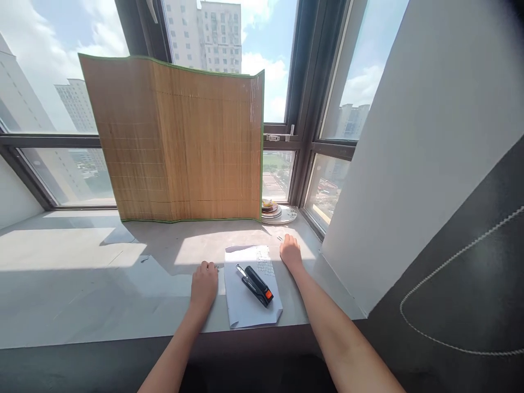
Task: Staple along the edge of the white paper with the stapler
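On the sill lies a stack of white paper (235,311) with printed marks near its top right. A black stapler (257,285) with an orange-red part at one end rests slantwise on it, its silvery channel swung out beside the body. My left hand (203,285) rests to the left of the paper with its fingers curled closed; a small bit shows by the fingertips. My right hand (290,252) is closed beyond the paper's upper right corner, with a tiny thin thing at its fingertips. What either hand holds is too small to name. Neither hand touches the stapler.
A bamboo mat (204,147) with green edging stands upright against the window at the back. Stacked plates (282,215) sit by its right end. The pale sill (102,305) ends at a front edge near my forearms. A white wall (393,153) slopes on the right; a cord (434,273) hangs there.
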Motion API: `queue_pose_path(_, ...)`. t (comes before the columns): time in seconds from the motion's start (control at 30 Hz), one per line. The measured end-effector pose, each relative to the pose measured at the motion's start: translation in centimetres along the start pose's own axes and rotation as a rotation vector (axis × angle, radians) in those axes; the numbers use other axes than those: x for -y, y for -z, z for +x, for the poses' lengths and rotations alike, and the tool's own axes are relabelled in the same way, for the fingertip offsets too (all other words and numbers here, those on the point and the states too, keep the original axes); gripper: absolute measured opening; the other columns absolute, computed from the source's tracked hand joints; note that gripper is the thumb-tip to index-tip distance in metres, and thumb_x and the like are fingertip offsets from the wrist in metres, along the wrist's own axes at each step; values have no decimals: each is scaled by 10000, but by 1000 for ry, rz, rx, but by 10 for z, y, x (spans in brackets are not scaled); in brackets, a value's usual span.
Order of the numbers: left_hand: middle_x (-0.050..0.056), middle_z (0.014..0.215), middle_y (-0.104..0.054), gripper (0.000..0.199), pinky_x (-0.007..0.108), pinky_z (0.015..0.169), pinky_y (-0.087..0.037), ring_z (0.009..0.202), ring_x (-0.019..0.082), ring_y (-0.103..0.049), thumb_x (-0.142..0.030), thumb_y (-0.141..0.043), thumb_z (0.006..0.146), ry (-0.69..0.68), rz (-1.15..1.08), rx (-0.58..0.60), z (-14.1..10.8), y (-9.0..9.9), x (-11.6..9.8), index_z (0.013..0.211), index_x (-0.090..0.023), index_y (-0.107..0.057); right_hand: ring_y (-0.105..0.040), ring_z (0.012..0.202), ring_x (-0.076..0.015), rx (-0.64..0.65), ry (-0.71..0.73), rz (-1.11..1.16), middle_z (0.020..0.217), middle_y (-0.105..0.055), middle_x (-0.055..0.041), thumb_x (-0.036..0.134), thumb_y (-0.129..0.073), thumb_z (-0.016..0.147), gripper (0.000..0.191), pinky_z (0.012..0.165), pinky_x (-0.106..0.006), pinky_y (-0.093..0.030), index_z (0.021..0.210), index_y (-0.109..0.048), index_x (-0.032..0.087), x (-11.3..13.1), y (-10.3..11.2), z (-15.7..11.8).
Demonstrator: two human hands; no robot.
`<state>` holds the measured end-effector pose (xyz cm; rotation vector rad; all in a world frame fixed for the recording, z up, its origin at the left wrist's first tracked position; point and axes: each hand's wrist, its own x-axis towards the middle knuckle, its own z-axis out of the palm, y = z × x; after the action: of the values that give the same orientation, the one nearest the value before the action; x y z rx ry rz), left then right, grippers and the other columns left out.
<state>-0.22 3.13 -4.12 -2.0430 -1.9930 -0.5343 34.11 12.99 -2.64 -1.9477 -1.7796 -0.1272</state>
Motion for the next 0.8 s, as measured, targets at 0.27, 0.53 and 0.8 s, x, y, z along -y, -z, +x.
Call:
queue_pose_path(0.27, 117, 976, -689, 235, 389, 853, -510, 960, 292, -683, -215, -403, 1091, -52, -253, 67, -8, 18, -10, 1109, -167, -633, -608, 1208, -368, 25, 4, 24, 1229, -671, -250, 221, -540, 1008, 256, 943, -453, -477, 1199, -692, 143, 12, 5, -22)
queue_pose_path(0.53, 109, 1097, -688, 432, 384, 926, -529, 1055, 267, -646, -111, -412, 1044, -240, -462, 60, -10, 21, -5, 1373, -224, -667, -647, 1051, -272, -12, 110, 289, 1054, -716, -127, 244, -394, 1098, 326, 958, -398, -493, 976, -695, 209, 23, 28, -98)
queue_pose_path(0.8, 109, 1042, -671, 394, 400, 942, -519, 1014, 266, -637, -147, -458, 1039, -314, -588, 9, -9, 27, -6, 1308, -236, -732, -633, 1063, -257, 204, 542, 607, 1155, -704, -69, 324, -795, 892, 399, 965, -386, -516, 1251, -652, 226, 52, 46, -133)
